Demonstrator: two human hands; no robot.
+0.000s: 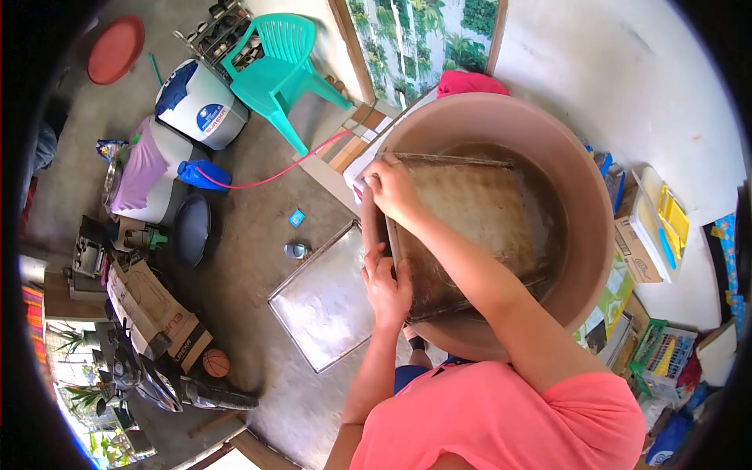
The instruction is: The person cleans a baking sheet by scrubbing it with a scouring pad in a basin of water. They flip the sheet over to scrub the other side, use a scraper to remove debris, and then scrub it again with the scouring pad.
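A large brown plastic tub stands in front of me with murky water in it. Inside it a stained metal baking tray lies tilted, one long edge by the tub's left rim. My left hand is closed around that edge, thumb on the tray side and fingers over the tub rim. Farther up the same edge, near the tray's far corner, my right hand has its fingers curled together. Whatever may be in those fingers is hidden. A second, shinier metal tray lies on the floor left of the tub.
A green plastic chair, a washing machine and a blue container with a pink hose are at the upper left. Cardboard boxes, a basketball and a motorcycle stand lower left. Crates line the right wall.
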